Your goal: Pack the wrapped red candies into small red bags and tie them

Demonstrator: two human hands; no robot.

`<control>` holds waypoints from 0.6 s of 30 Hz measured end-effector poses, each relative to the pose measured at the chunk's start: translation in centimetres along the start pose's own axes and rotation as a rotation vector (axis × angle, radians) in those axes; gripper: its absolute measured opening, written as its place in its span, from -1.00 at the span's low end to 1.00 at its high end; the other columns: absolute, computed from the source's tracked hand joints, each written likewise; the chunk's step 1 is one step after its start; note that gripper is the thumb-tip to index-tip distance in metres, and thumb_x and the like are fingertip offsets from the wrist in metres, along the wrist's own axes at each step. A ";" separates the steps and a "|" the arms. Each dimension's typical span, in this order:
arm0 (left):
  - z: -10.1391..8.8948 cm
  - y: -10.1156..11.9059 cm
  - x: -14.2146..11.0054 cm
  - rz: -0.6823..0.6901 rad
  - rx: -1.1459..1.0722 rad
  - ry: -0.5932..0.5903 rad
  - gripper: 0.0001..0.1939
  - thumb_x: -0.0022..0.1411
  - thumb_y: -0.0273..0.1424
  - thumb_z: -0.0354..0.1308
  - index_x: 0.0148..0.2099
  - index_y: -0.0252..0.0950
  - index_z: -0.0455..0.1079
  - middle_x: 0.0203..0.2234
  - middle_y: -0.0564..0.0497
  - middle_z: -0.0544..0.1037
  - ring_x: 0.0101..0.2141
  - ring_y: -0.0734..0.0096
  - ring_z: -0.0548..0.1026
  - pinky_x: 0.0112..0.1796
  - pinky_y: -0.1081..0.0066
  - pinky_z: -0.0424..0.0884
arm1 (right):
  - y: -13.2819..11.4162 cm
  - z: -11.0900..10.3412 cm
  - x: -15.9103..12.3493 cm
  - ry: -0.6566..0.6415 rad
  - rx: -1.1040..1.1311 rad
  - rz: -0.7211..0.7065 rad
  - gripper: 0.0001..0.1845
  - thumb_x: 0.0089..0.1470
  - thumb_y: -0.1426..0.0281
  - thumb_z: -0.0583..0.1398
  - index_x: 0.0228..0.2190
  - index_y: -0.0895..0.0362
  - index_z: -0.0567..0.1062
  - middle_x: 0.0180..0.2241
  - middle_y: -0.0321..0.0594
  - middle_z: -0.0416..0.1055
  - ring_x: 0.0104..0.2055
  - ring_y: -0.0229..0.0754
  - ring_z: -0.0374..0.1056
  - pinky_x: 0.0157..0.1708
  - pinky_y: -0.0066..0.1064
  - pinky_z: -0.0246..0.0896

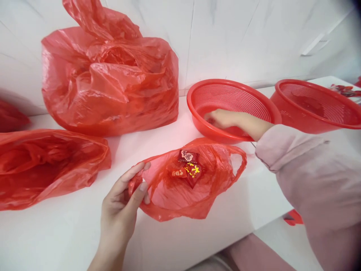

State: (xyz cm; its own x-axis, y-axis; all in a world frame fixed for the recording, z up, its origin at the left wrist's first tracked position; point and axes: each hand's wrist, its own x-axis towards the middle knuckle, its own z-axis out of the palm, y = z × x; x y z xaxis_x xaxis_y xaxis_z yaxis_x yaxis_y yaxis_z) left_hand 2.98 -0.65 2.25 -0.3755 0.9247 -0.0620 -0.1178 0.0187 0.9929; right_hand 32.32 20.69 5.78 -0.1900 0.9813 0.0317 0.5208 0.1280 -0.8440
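Note:
My left hand [124, 199] pinches the rim of a small red plastic bag [166, 195] lying open on the white counter [62, 233]. Inside the bag lie a few red wrapped packets [188, 167] with yellow print. My right hand [221, 118], in a pale pink sleeve, reaches into the nearer red mesh basket [228, 94]; its fingers are curled down at the basket's bottom, and what they hold, if anything, is hidden.
A large stuffed red bag [109, 75] stands against the white wall at the back. Another red bag [45, 165] lies flat at the left. A second red mesh basket [318, 105] sits at the right. The counter's front edge runs diagonally at bottom right.

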 end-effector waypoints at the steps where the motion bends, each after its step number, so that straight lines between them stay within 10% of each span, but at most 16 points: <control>1: 0.0 0.0 0.0 -0.003 0.000 -0.001 -0.63 0.07 -0.37 0.34 -0.02 -0.08 0.54 -0.06 0.03 0.59 -0.58 0.66 0.34 -0.45 0.53 0.41 | -0.7 -0.3 0.9 -0.060 0.000 0.001 -0.91 0.09 0.44 0.26 -0.38 0.20 0.58 -0.53 -0.28 0.49 -0.47 -0.28 0.43 -0.26 -0.33 0.36; 7: -0.3 -0.3 0.2 0.001 -0.005 -0.007 -0.60 0.06 -0.34 0.36 -0.01 -0.07 0.53 -0.05 0.01 0.59 -0.58 0.65 0.35 -0.53 0.57 0.39 | -4.4 -1.0 -2.3 -0.257 0.414 -0.150 -0.59 -0.04 0.46 0.35 -0.09 0.10 0.52 -0.19 -0.24 0.50 -0.26 -0.30 0.45 -0.20 -0.39 0.42; 18: -0.2 -0.7 0.3 0.028 0.000 -0.038 -0.62 0.09 -0.35 0.35 0.00 -0.04 0.54 -0.06 0.02 0.59 -0.59 0.70 0.36 -0.48 0.59 0.42 | -3.4 5.1 -9.0 -0.458 0.873 -0.194 -0.58 0.03 0.53 0.31 -0.05 0.04 0.50 -0.20 -0.28 0.41 -0.20 -0.35 0.40 -0.16 -0.50 0.36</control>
State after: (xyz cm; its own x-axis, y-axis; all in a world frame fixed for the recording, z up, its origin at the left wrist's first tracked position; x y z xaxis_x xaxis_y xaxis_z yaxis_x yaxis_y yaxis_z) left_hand 2.79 -0.43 1.48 -0.3435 0.9387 -0.0307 -0.1079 -0.0070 0.9941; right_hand 28.02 10.71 5.61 -0.6042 0.7814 0.1560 -0.3109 -0.0510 -0.9491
